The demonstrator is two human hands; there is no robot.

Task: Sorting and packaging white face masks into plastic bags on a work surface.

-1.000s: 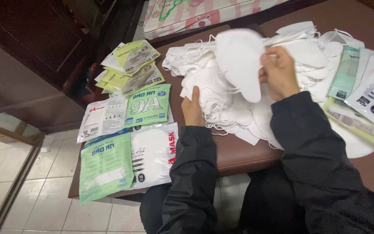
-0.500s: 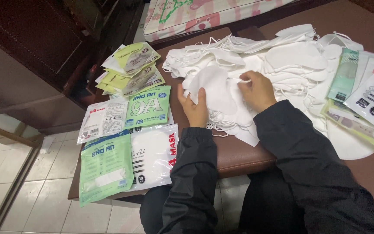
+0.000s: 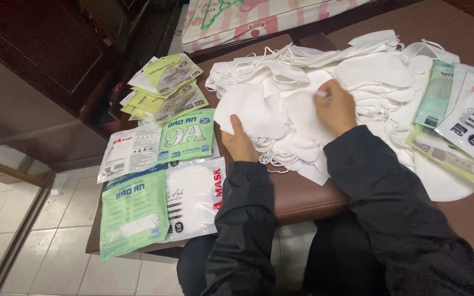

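Item: loose white face masks (image 3: 357, 71), one sprawling heap on the brown table (image 3: 303, 200), none yet stacked or bagged as far as I can see. Sealed mask packets (image 3: 154, 186) lie flat at the table's left end, more packets (image 3: 467, 120) at the right.
Left hand (image 3: 241, 143): fingers closed, pinching one folded mask (image 3: 248, 112) at the heap's near edge.
Right hand (image 3: 334, 107): curled over the pile's middle, gripping a mask.
Masks: soft, creased, ear loops tangled.
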